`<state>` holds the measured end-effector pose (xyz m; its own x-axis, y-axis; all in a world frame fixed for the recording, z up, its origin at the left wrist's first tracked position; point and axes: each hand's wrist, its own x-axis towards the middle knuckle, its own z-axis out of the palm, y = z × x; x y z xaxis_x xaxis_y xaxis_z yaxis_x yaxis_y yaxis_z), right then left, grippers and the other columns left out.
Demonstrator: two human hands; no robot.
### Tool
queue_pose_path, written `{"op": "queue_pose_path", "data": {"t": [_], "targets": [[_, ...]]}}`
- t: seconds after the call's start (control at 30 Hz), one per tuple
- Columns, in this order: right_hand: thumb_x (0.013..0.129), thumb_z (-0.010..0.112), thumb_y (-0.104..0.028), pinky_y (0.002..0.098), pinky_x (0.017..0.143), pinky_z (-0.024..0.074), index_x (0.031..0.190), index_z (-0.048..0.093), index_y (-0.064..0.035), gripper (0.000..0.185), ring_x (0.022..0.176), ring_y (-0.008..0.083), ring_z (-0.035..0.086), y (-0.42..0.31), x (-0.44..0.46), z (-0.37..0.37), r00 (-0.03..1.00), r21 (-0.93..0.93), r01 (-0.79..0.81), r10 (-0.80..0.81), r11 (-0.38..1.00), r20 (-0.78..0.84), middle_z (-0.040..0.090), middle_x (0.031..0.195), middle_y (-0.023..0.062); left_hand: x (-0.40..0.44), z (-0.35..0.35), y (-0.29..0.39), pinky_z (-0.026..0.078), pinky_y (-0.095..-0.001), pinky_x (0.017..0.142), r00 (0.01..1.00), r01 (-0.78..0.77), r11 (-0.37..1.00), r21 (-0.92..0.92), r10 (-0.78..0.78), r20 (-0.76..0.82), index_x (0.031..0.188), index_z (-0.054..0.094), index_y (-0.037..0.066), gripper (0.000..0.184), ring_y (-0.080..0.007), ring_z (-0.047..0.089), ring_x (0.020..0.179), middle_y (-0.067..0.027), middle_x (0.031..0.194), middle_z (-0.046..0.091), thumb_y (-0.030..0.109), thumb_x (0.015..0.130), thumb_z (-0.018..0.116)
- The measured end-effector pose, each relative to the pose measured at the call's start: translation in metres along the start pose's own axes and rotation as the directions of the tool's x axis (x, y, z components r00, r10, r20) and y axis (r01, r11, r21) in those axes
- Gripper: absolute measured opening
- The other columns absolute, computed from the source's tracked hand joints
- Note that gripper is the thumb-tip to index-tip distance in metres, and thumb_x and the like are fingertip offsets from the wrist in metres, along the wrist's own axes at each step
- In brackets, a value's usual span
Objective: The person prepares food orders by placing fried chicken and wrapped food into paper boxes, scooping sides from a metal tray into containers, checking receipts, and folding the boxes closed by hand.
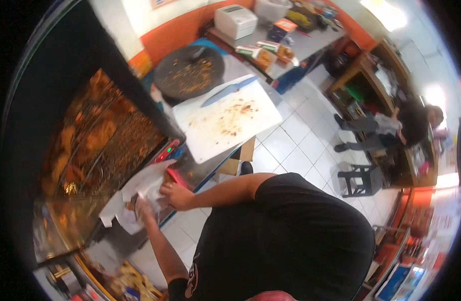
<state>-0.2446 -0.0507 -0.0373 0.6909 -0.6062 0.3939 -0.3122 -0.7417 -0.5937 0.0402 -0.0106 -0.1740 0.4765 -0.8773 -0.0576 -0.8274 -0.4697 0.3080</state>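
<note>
White wrapping paper (144, 181) lies spread on the counter beside a glass-fronted food cabinet (102, 145). My right hand (176, 196), wearing a ring, curls its fingers on a crumpled whitish wrapping (152, 193) over the paper. A red object (175, 176) sits right beside those fingers; I cannot make out its kind. My left hand (144, 209) is at the near side of the wrapping, smeared by motion. Next to it shows a small dark brownish item (131, 204), too blurred to name. Whether the left fingers grip it is hidden.
A white cutting board (205, 133) with crumbs carries a blue-grey knife (225, 94). Behind it stands a round dark chopping block (185, 80) with scraps. Food boxes (263, 56) and a white printer (235, 22) stand farther back. A person (414, 120) is near a black stool (361, 179).
</note>
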Motion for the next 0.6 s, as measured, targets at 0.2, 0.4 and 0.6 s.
{"op": "queue_pose_path", "data": {"t": [0.2, 0.4, 0.6], "targets": [[0.079, 0.067, -0.013, 0.0448, 0.088, 0.0450, 0.115, 0.061, -0.0109, 0.036, 0.106, 0.0323, 0.053, 0.014, -0.016, -0.053, 0.971, 0.143, -0.204, 0.218, 0.969, -0.094, 0.054, 0.111, 0.0112, -0.018, -0.068, 0.060, 0.047, -0.0496, 0.080, 0.993, -0.112, 0.994, 0.017, 0.111, 0.040, 0.100, 0.064, -0.005, 0.037, -0.0431, 0.062, 0.091, -0.0251, 0.099, 0.066, 0.029, 0.095, 0.050], [0.077, 0.066, -0.006, 0.0413, 0.091, 0.0468, 0.111, 0.062, -0.0069, 0.034, 0.106, 0.0348, 0.055, 0.040, -0.075, -0.131, 0.859, 0.258, -0.428, 0.479, 0.866, -0.181, 0.056, 0.109, 0.0145, -0.059, -0.127, 0.118, 0.049, -0.0484, 0.082, 0.990, -0.079, 0.997, -0.011, 0.080, 0.114, 0.101, 0.066, -0.006, 0.033, -0.0447, 0.064, 0.094, -0.0275, 0.101, 0.067, 0.023, 0.094, 0.050], [0.079, 0.062, -0.004, 0.0393, 0.087, 0.0484, 0.113, 0.061, -0.0062, 0.034, 0.104, 0.0330, 0.057, 0.096, -0.185, -0.192, 0.710, 0.221, -0.590, 0.629, 0.777, -0.315, 0.057, 0.105, 0.0142, -0.095, -0.144, 0.184, 0.050, -0.0478, 0.087, 0.988, -0.102, 0.994, 0.033, 0.097, 0.121, 0.105, 0.065, -0.008, 0.032, -0.0432, 0.064, 0.100, -0.0291, 0.104, 0.067, 0.020, 0.092, 0.055]]}}
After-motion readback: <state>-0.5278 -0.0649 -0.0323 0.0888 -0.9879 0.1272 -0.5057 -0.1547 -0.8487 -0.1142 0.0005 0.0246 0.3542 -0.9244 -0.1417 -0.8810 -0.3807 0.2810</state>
